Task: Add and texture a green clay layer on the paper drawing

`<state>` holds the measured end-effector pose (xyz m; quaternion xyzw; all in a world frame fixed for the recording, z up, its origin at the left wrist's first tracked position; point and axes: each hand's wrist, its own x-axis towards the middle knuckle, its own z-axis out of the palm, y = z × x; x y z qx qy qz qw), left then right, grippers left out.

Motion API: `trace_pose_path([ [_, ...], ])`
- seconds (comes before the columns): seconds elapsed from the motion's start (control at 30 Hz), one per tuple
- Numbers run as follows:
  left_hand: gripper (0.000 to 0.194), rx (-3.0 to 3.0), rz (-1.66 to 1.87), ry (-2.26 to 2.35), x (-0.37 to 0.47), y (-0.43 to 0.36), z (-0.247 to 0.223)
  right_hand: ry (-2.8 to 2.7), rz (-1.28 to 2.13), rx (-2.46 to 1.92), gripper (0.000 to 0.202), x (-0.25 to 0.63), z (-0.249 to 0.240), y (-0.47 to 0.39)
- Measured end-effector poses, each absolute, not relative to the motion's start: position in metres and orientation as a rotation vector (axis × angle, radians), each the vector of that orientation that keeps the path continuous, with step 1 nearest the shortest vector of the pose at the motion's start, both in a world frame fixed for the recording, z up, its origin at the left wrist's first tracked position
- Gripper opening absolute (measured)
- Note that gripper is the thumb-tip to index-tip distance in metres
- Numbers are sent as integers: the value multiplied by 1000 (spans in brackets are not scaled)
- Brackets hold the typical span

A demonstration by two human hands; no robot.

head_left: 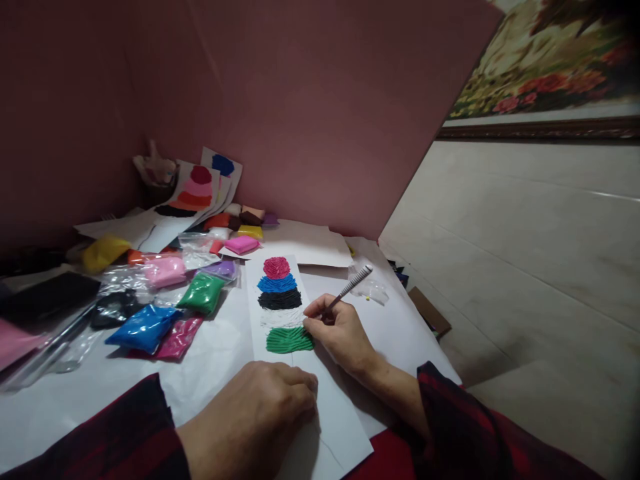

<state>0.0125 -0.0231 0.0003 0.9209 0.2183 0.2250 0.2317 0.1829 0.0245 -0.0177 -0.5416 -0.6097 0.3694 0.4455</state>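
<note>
One paper sheet [345, 428]: the left grip [255, 412] curls over its lower part, the right grip [345, 335] pinches a ridged tool [349, 285] beside the green band [289, 340].
On the bench [85, 410] at left, a clear blue-filled packet [145, 329] lies by a green-filled packet [201, 293]; whether the left grip holds anything I cannot tell, its fingertips tucked from sight; right fingers [320, 308] hide the tool's lower end.
</note>
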Motion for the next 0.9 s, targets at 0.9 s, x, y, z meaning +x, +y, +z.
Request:
trace_pose_path([
  [0.9,29,2591,728,596,13,-24,-2,-1309,1023,-1301,13,189,-19,33],
])
